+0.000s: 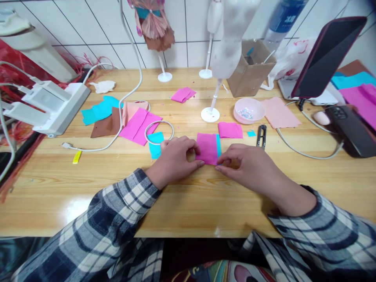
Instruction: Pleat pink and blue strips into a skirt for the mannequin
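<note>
A bright pink cloth (206, 148) lies flat on the table (188, 203) in front of the person, between the two hands, with a narrow blue strip (219, 145) running along its right edge; whether the strip lies under or over the pink is hard to tell. The left hand (178, 159) rests at the cloth's left side, its fingers curved and a small gap left between thumb and forefinger, the tips touching the fabric. The right hand (249, 163) has thumb and forefinger brought close together at the lower right corner, pinching the edge where pink and blue meet. Just beyond the cloth is a smaller pink piece (230, 130), with a tiny blue scrap (251, 133) and black thread snips (261, 136) to its right. Near the left hand, a metal ring (159, 122) partly overlaps a blue square (155, 145). Farther back stand a white dress form (227, 43) and, beside its base, a pale pink bowl (249, 111) holding small shiny beads (245, 113).
</note>
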`<action>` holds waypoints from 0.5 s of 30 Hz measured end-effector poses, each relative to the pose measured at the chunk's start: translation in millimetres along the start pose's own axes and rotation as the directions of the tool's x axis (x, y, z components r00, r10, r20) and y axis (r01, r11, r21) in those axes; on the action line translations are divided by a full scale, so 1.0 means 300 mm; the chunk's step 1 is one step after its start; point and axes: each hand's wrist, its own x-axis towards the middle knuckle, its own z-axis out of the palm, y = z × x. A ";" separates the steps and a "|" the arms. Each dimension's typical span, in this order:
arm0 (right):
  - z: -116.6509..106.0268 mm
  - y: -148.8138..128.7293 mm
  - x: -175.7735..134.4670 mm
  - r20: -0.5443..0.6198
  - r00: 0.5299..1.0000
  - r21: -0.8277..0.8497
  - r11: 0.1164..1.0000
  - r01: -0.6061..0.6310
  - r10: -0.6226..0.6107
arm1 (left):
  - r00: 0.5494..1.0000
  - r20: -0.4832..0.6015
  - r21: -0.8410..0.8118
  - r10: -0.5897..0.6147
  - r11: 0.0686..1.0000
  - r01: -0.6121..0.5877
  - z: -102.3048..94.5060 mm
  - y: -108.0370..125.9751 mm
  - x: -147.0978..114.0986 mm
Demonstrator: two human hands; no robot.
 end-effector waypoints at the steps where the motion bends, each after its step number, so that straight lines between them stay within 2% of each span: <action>1: 0.001 -0.002 0.000 0.004 1.000 -0.018 1.000 0.002 -0.002 | 1.000 -0.002 0.002 -0.002 1.000 0.002 0.000 0.001 0.000; 9: 0.015 0.004 0.022 0.008 0.999 -0.123 0.992 -0.038 0.039 | 1.000 0.000 0.004 -0.002 1.000 0.002 -0.003 0.002 -0.003; 15: 0.015 -0.009 0.035 0.049 0.995 -0.114 0.991 -0.076 0.082 | 1.000 0.012 0.030 -0.007 1.000 0.007 -0.003 0.002 0.002</action>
